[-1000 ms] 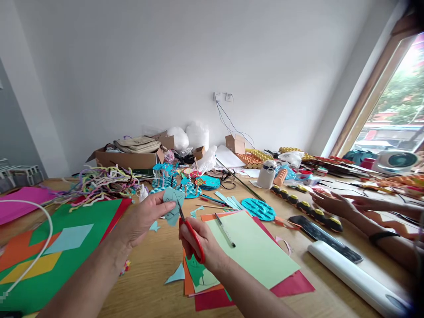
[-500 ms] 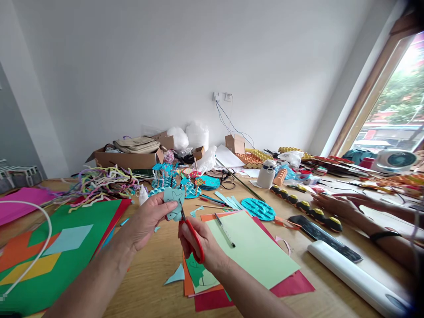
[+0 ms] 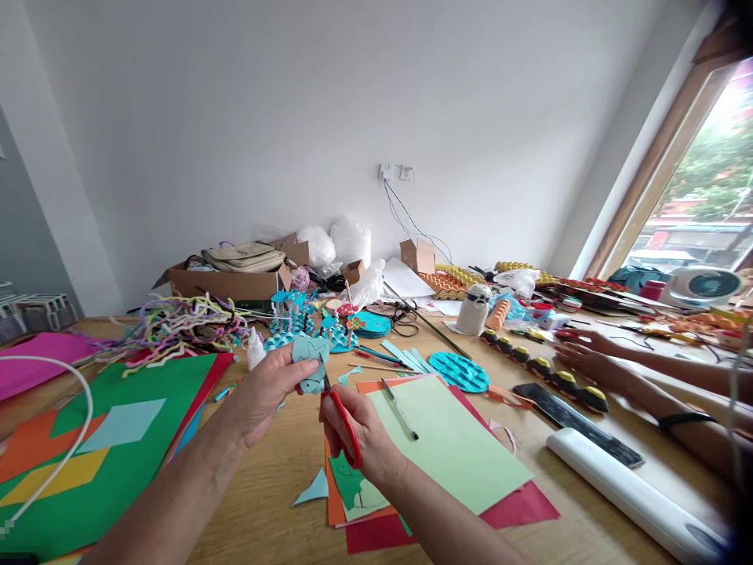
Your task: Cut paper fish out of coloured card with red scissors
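My left hand (image 3: 274, 386) pinches a small piece of light blue paper (image 3: 310, 353) with shapes drawn on it in dark lines, one like a starfish. The thumb lies across its front. In my right hand (image 3: 365, 428) are red-handled scissors (image 3: 347, 424), their blades at the paper's lower right edge. How far the blades are apart is hard to make out. Below my right hand lies a stack of coloured sheets with a pale green sheet (image 3: 452, 447) on top and a pen (image 3: 400, 410) on it. A light blue scrap (image 3: 311, 488) rests on the wooden table.
Green paper (image 3: 135, 486) with smaller coloured pieces lies at left, near tangled pipe cleaners (image 3: 188, 326). A glue bottle (image 3: 255, 349) stands behind my left hand. At right are a blue disc (image 3: 459, 370), a phone (image 3: 576, 424), a white device (image 3: 629, 490) and another person's hands (image 3: 588, 361).
My hands, the paper and the scissors have shifted very slightly right. At the right, the other person's farther hand has moved a little.
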Demonstrator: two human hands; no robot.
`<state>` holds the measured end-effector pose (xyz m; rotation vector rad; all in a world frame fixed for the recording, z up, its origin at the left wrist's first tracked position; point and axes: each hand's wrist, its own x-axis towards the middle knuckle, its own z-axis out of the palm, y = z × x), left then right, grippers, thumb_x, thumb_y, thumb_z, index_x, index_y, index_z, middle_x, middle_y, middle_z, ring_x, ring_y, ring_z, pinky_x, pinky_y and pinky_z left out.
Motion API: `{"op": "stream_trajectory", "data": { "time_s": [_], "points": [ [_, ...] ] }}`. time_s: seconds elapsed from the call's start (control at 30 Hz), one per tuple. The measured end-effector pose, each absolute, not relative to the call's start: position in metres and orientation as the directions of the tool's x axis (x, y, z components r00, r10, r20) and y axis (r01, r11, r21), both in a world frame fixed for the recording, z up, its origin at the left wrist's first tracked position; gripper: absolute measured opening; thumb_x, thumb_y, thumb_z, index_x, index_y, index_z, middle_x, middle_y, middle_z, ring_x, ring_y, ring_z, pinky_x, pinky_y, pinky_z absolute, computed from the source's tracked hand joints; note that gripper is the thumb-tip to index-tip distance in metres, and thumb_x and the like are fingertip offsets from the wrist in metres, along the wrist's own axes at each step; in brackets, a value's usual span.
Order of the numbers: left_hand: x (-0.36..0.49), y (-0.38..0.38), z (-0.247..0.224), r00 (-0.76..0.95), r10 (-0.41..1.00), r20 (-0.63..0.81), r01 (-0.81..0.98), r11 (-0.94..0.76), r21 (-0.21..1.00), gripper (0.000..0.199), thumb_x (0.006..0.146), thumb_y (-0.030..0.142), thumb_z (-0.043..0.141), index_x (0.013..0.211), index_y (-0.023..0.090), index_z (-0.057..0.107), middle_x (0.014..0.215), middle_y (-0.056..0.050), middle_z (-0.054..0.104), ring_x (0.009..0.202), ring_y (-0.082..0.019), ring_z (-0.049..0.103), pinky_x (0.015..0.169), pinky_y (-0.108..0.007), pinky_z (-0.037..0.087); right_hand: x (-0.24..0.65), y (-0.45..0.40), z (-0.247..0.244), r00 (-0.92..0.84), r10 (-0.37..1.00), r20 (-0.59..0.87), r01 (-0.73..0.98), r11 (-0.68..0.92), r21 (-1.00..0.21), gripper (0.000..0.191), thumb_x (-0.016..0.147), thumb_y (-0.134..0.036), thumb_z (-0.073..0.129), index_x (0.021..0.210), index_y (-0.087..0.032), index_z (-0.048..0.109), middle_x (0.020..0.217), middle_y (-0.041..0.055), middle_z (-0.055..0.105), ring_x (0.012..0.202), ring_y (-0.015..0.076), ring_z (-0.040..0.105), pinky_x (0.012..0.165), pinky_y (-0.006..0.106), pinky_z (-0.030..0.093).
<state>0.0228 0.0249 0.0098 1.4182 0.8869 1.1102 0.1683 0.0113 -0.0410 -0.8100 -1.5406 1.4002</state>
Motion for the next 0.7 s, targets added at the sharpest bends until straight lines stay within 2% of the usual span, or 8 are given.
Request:
{"op": "stream_trajectory", "data": {
  "time_s": [0.7],
  "points": [
    [0.017,0.0238,0.0114,0.326,0.934,0.148,-0.024,-0.148,0.989,0.017,0.073,0.034,0.061,0.066,0.02,0.057,0.064,0.001,0.056,0.071,-0.018,0.053,0.068,-0.028,0.039,0.1698,0.0104,-0.0399,-0.376,0.913,0.159,-0.021,0.163,-0.986,0.029,0.082,-0.038,0.048,0.062,-0.017,0.044,0.039,-0.0087,0.037,0.033,0.0041,0.035,0.035,0.015,0.025]
  ]
}}
